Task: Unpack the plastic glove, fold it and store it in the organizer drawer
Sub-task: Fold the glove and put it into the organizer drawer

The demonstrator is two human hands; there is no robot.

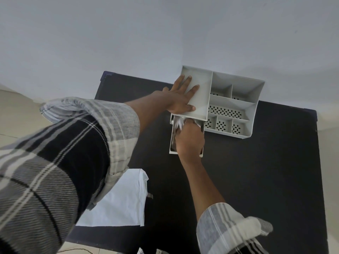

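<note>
We braced the organizer [194,92] with our flat, open left hand [180,97]; our right hand [189,138] pressed the glove [179,123], seemingly light, soft, slippery, into the drawer [172,143], grip unclear.

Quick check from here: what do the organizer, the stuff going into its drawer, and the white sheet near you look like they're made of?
Organizer: looks like matte grey moulded plastic, with thin walls and perforated compartment floors. Glove in the drawer under the right hand: thin crinkly whitish film, probably plastic. White sheet: smooth and flat with a stitched-looking edge and small tab, so likely fabric, though that's unclear.
</note>
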